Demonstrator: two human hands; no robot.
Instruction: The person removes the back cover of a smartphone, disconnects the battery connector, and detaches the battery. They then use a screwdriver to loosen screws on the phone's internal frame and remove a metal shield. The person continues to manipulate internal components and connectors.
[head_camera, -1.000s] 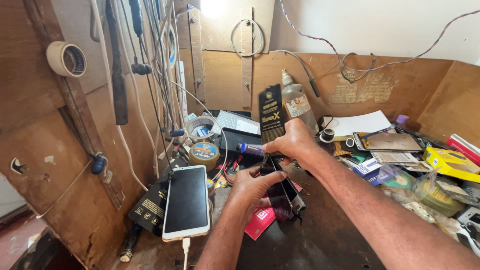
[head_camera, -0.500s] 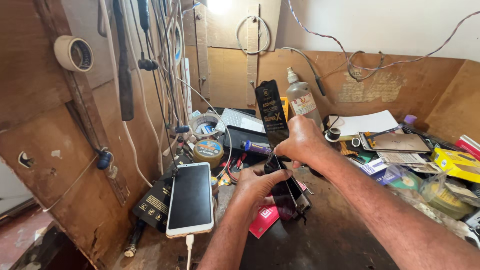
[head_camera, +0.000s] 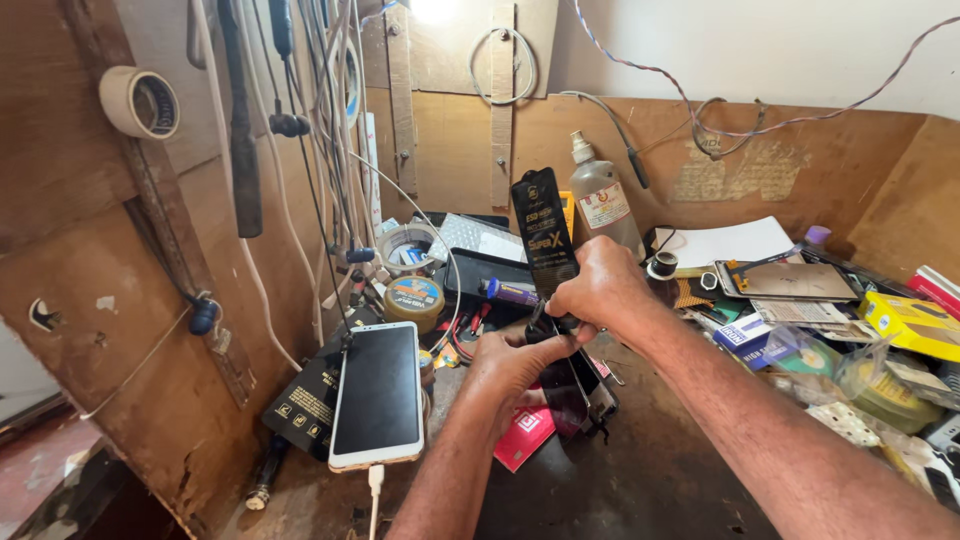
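Observation:
My right hand (head_camera: 600, 290) grips a long black flat packet (head_camera: 543, 235) with gold print, holding it upright over the bench. My left hand (head_camera: 510, 368) is closed just below it, pinching the packet's lower end together with a dark phone-like piece (head_camera: 575, 392) that lies under both hands. A red card (head_camera: 522, 437) lies beneath my left wrist. A white smartphone (head_camera: 378, 393) with a dark screen rests to the left, its cable plugged in at the bottom.
Cables and a tape roll (head_camera: 140, 102) hang on the wooden left wall. A clear squeeze bottle (head_camera: 603, 205), a round tin (head_camera: 414, 297), a keyboard-like device (head_camera: 478, 237), a phone part (head_camera: 785, 282) and yellow boxes (head_camera: 915, 322) crowd the back and right of the bench.
My right hand has lifted the black packet upright and drawn it nearer. My left hand stays closed under it. The view has shifted slightly downward.

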